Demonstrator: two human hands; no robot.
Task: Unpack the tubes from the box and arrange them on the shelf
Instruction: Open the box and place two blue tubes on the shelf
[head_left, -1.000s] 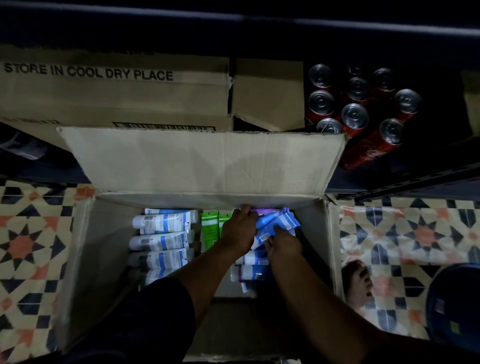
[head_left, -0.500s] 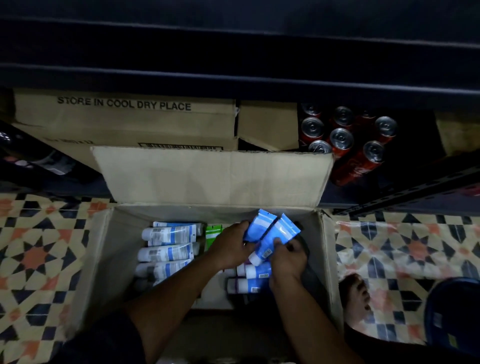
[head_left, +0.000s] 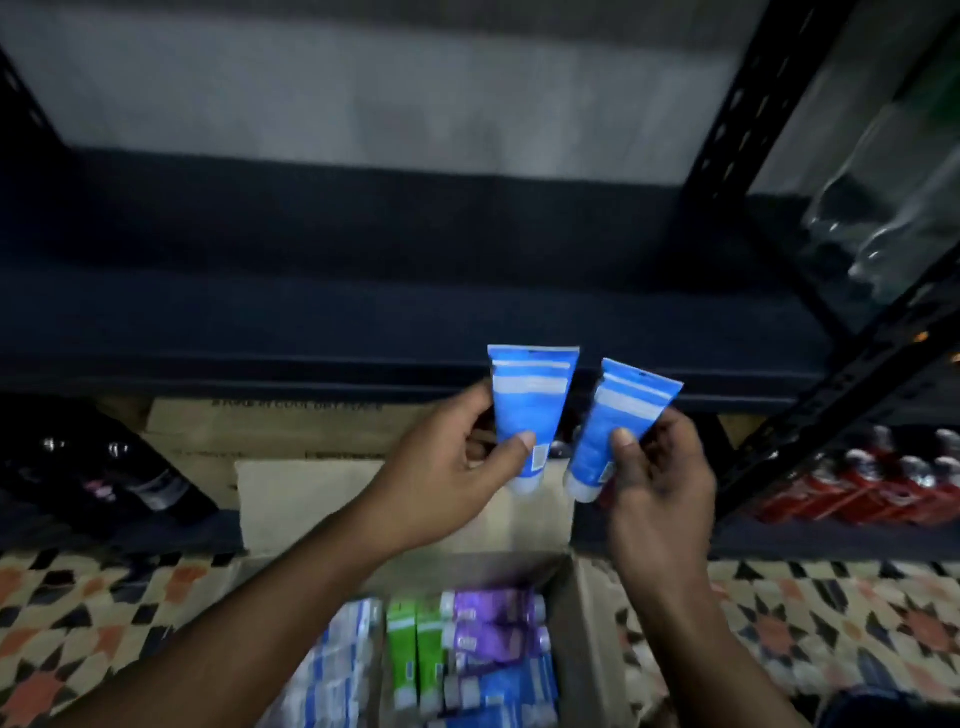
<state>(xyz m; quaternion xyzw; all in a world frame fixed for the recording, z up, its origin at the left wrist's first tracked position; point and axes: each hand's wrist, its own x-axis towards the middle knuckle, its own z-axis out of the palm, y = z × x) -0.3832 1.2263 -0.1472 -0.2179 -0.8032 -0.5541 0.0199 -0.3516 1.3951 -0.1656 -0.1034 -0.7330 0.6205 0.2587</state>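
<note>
Nearest you, the open cardboard box (head_left: 589, 649) sat on the patterned tile floor (head_left: 78, 623), between your forearms. Tubes were packed inside in groups: white-and-blue tubes (head_left: 337, 670) at left, two green tubes (head_left: 410, 649) beside them, purple tubes (head_left: 493, 618) at right, more blue tubes (head_left: 514, 686) on the near side of the purple ones. Blur smeared the labels, so none were readable.

Above the box, both your hands were raised, one blue tube in each. Your left hand (head_left: 447, 483) pinched the left blue tube (head_left: 530, 405) low on its body, thumb across the front, fingers (head_left: 475, 402) curled behind. Your right hand (head_left: 660, 483) gripped the right blue tube (head_left: 623, 415) the same way, thumb on the front, fingers behind. Both tubes pointed cap down, crimped end up. The left one was near upright; the right one tilted, its top leaning right. The two were close together but not touching.

Behind your hands, the box's far flap (head_left: 311, 499) stood up. On the lowest shelf level sat a printed brown carton (head_left: 234, 426), with dark bottles (head_left: 150, 483) lying at left and red cans (head_left: 857, 493) at right. In the view, the tube tops overlapped the front edge of the dark blue shelf (head_left: 363, 312) above that level. A black perforated upright (head_left: 753, 104) rose at right, with clear plastic bottles (head_left: 883, 223) beyond it. A grey wall (head_left: 363, 78) lay at the back.
</note>
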